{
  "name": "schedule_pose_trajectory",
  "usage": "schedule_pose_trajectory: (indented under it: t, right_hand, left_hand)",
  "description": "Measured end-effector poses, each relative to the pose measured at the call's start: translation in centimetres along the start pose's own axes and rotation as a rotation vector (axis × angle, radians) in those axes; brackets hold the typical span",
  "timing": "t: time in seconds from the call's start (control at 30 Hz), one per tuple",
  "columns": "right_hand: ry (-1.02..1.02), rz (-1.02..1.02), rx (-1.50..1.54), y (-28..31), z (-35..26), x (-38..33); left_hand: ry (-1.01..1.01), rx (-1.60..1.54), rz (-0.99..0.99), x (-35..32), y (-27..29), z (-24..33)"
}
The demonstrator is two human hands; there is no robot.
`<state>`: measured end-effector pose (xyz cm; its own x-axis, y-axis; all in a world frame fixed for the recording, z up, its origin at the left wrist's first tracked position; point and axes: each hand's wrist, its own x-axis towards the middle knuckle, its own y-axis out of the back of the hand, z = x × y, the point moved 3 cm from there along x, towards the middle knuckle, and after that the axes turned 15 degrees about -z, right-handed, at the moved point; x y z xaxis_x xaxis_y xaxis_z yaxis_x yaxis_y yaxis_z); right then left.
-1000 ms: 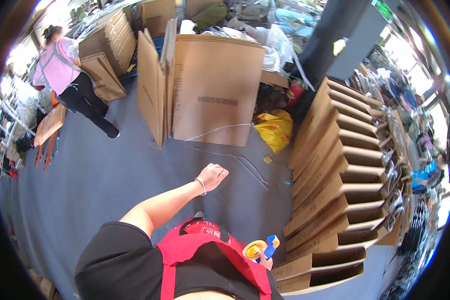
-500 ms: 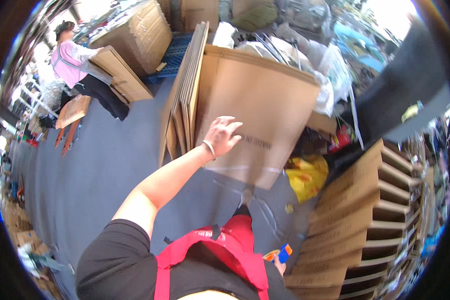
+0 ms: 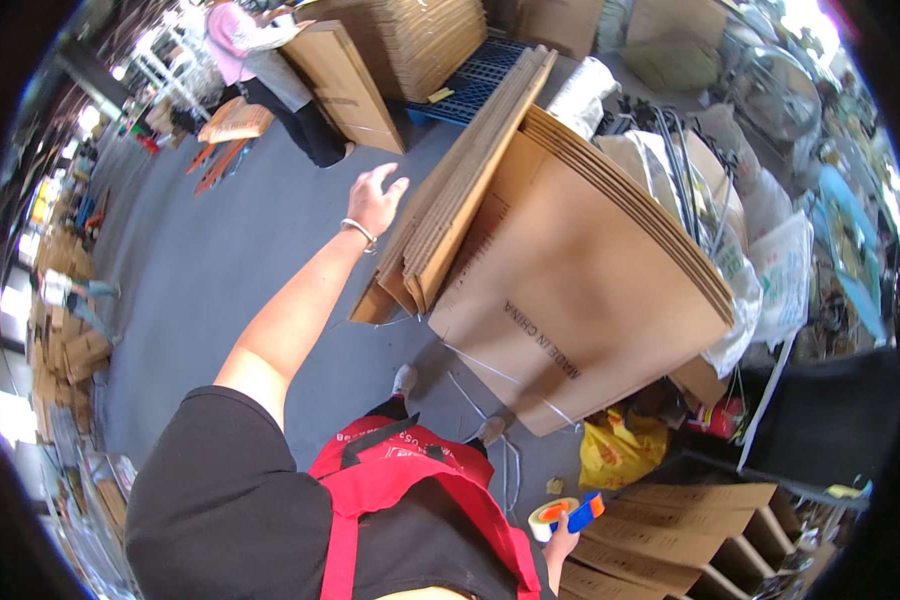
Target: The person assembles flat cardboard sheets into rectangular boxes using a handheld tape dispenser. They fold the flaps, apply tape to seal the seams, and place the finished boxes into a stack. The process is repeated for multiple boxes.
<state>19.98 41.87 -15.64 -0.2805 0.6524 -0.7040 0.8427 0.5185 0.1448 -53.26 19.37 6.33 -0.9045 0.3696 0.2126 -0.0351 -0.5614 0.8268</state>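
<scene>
My left hand is stretched out with its fingers spread, close to the upper edge of a leaning stack of flattened cardboard boxes; it holds nothing. A bracelet sits on that wrist. Behind the stack stands a larger bundle of flat cartons tied with white string. My right hand is low at my side and grips a tape dispenser with a blue handle and a roll of tape.
Another person in a pink top handles a flat carton at the far left. A pallet of cardboard stands behind. A yellow bag lies on the grey floor, folded boxes stack at lower right, and white sacks pile on the right.
My left hand has risen and reached further forward to the edge of the leaning stack. The cartons look nearer and larger. My right hand still holds the tape dispenser.
</scene>
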Motion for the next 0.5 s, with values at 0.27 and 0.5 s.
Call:
schedule_pose_trajectory:
  t: [0.27, 0.5]
  right_hand:
    - [-0.016, -0.024, -0.335, -1.3, 0.0, 4.4]
    - [-0.036, 0.037, -0.458, -11.6, -5.4, -1.1]
  left_hand:
    - [0.404, -0.382, -0.659, -0.7, -13.4, -16.2]
    - [0.472, -0.589, -0.837, 1.4, -15.4, -11.5]
